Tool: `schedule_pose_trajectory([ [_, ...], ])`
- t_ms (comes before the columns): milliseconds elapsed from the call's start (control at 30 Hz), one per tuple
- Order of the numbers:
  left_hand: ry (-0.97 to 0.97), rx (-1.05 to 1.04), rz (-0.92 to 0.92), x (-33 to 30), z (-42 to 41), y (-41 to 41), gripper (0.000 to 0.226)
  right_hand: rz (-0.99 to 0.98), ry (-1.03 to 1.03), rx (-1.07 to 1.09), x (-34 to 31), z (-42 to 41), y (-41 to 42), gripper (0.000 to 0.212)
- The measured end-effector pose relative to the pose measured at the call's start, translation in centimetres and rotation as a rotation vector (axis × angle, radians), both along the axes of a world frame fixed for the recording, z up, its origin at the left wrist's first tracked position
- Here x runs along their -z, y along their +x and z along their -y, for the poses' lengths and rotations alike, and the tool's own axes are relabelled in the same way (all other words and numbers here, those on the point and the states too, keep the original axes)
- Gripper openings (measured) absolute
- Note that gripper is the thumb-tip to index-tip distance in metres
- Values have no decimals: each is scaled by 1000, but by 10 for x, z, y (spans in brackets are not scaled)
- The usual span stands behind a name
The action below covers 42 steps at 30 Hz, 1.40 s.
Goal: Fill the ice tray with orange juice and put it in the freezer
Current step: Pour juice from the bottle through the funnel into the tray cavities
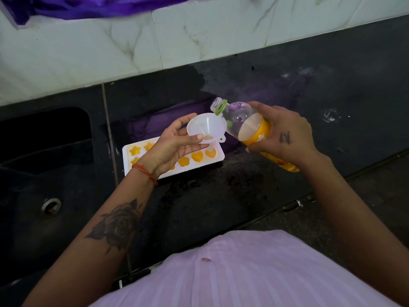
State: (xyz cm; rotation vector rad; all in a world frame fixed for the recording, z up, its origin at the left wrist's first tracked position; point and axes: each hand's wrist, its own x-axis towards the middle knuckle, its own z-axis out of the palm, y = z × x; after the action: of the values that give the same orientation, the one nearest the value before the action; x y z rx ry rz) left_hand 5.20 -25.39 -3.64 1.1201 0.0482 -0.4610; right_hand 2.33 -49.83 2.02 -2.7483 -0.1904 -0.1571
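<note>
A white ice tray (218,159) lies on the black counter, its star, flower and heart moulds holding orange juice. My left hand (174,145) holds a white plastic funnel (207,127) just above the tray's right end, spout pointing down at a heart mould. My right hand (285,134) grips a clear juice bottle (247,125) with an orange label, tilted with its uncapped neck and green ring over the funnel's far rim. A little juice sits in the funnel's throat. My left hand hides the tray's middle moulds.
A black sink (51,165) with a metal drain (51,204) lies left of the tray. The dark counter (287,89) runs right, backed by a white marble wall (132,47). Purple cloth (88,7) hangs at the top. A drawer handle (292,206) shows below the counter edge.
</note>
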Motion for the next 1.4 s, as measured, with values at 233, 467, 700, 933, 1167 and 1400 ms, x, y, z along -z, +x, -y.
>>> schedule_pose_trajectory([
  [233, 11, -30, 0, -13, -7, 6, 68, -11, 288, -39, -11, -16, 26, 91],
  [467, 41, -140, 35, -24, -40, 23, 63, 32, 559, -108, -25, -41, 71, 87],
  [700, 248, -354, 98, -20, -91, 55, 80, 132, 668, -168, -21, -77, 120, 86],
  [933, 559, -532, 217, 12, -121, 89, 73, 153, 740, -127, 13, -109, 154, 86],
  [1167, 723, -548, 311, 41, -118, 90, 82, 173, 721, -93, 49, -116, 157, 88],
  [1400, 1110, -391, 407, 43, -109, 89, 85, -12, 733, -152, 52, -111, 151, 95],
])
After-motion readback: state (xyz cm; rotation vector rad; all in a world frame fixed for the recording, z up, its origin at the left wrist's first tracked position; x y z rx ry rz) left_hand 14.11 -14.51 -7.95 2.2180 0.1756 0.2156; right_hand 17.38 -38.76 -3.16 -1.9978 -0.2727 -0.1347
